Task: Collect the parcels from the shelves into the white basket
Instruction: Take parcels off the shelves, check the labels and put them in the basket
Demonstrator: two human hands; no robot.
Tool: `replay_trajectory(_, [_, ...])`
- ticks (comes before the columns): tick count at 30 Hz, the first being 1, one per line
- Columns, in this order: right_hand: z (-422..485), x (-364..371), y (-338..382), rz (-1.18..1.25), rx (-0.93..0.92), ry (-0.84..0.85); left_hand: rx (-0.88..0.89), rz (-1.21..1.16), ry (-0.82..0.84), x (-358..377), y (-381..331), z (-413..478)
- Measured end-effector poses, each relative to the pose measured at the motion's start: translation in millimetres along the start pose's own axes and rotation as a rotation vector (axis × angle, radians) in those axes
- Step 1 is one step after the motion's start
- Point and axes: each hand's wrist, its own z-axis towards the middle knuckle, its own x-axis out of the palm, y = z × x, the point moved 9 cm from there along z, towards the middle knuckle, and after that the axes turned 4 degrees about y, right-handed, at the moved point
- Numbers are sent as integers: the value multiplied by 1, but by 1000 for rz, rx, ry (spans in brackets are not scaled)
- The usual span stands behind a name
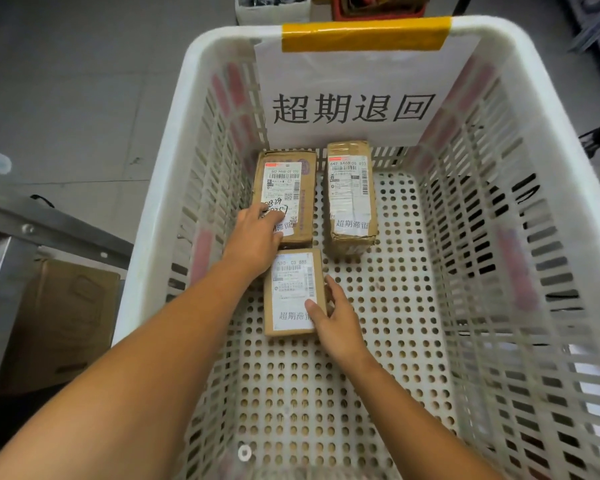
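Three brown cardboard parcels with white shipping labels lie flat on the floor of the white perforated basket (513, 84). The far-left parcel (291, 174) has my left hand (257, 237) resting on its near end, fingers straight on the label. The far-right parcel (350, 192) lies beside it, untouched. The near parcel (290, 285) sits just in front of the left one; my right hand (336, 317) holds its right edge, thumb on the label and fingers curled round the side.
A paper sign with printed characters (350, 109) is taped to the basket's far wall with yellow tape. A metal shelf frame (32, 230) and a cardboard box (63, 320) stand at the left. Grey floor lies beyond, with bins at the top.
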Motion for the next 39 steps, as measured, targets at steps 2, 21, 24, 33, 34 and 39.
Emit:
replay_trajectory(2, [4,-3,2,-10,-22,-23,10,-5,2,1,0,0])
replay_trajectory(21, [-167,-122,222,-785,22,-155,95,131,259,-190,-108,-120])
replay_trajectory(24, [-228,-147,275,-887,2,-229,150,86,238,-249,-145,-149])
replay_trajectory(33, [-427,-207,373,-843,-46,-483,347,178,200,-379,-253,-257])
replay_trajectory(34, [-449,-213,377,-831,-56,-514,361,186,181,-391,-264,-271])
replay_trajectory(39, [-554,-230,380,-754,-131,-635,449,233,102,-430,-321,-346])
